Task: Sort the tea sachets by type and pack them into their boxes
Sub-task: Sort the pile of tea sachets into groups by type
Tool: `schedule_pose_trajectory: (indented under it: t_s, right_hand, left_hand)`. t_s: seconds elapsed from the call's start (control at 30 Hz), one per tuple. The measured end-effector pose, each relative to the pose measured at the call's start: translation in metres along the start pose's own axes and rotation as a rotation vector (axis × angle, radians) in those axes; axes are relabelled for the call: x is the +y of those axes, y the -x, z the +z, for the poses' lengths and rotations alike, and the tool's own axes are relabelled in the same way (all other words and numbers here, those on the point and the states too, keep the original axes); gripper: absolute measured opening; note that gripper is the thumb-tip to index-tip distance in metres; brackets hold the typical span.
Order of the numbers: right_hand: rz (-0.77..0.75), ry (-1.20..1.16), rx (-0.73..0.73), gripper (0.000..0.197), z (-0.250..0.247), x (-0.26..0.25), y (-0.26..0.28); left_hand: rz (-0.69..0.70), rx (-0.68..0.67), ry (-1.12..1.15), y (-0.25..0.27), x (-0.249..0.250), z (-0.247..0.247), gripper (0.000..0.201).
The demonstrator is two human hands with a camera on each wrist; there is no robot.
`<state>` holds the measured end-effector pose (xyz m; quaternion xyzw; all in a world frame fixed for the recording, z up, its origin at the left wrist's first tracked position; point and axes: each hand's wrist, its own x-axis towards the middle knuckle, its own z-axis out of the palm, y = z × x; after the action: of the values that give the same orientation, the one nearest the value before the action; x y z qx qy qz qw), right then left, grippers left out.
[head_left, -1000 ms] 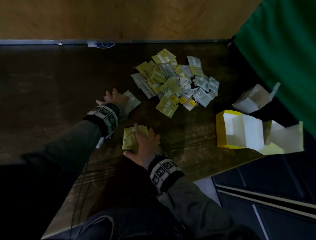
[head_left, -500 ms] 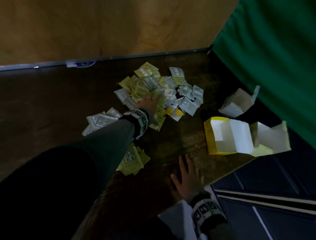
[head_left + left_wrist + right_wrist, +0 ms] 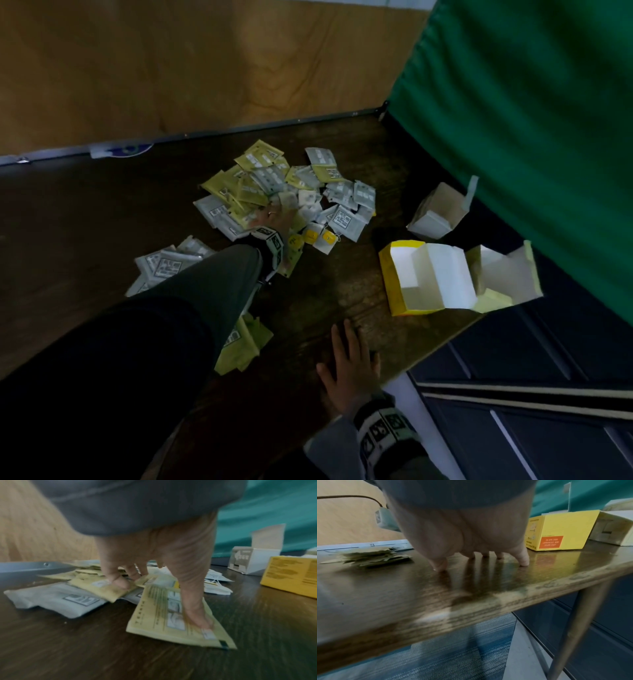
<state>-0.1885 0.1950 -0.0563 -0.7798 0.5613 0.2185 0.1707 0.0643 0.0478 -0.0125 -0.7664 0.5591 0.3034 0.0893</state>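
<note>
A mixed pile of yellow and grey tea sachets (image 3: 291, 192) lies mid-table. My left hand (image 3: 274, 219) reaches into its near edge. In the left wrist view the left hand (image 3: 161, 601) spreads over the pile, its thumb pressing a yellow sachet (image 3: 154, 622) to the table and its fingers (image 3: 120, 582) on other yellow sachets beside a grey sachet (image 3: 51, 600). A grey sorted stack (image 3: 164, 267) and a yellow sorted stack (image 3: 243, 346) lie nearer me. My right hand (image 3: 349, 359) lies flat on the bare table, holding nothing. An open yellow box (image 3: 394, 284) and an open white box (image 3: 435, 216) stand to the right.
A third pale open box (image 3: 503, 277) sits at the table's right corner, against a green curtain (image 3: 513, 137). The table's front edge (image 3: 471, 608) runs just behind my right hand (image 3: 481, 559). A wooden wall (image 3: 171, 68) closes the far side.
My left hand left the grey stack and reached into the mixed pile. My right hand came off the yellow stack and moved right to lie flat near the front edge.
</note>
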Motion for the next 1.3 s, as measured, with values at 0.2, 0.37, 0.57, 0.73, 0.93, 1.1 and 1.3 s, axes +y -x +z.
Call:
schedule_pose_trajectory:
  t_s: [0.2,0.37,0.57,0.73,0.93,1.1,1.3]
  right_hand:
    - [-0.022,0.065,0.017,0.085,-0.014,0.001,0.003]
    - [-0.073,-0.042,-0.033,0.073,-0.023,0.005,-0.001]
    - [-0.076,-0.779,0.013,0.056,-0.077,-0.006,-0.022]
    - [-0.11,-1.299,0.136,0.03,-0.132,-0.031,-0.039]
    - [-0.044,-1.609,0.093,0.006,-0.139,-0.037,-0.035]
    - [-0.019,-1.832,0.026,0.009,-0.141,-0.031,-0.028]
    - [-0.025,-2.147,-0.03,0.026,-0.146,-0.02,-0.027]
  left_hand:
    - [0.117,-0.059,0.06,0.004,0.01,-0.006,0.088]
    - [0.136,0.049,0.459,0.015,-0.005,0.004,0.042]
    - [0.175,0.204,0.578,0.056,-0.009,0.004,0.042]
    - [0.325,0.101,0.793,0.097,-0.006,0.008,0.039]
    - [0.466,0.123,1.115,0.125,-0.018,0.01,0.058]
    - [0.457,0.228,1.234,0.128,-0.03,0.018,0.051]
    - [0.239,0.35,1.386,0.131,-0.046,0.018,0.025]
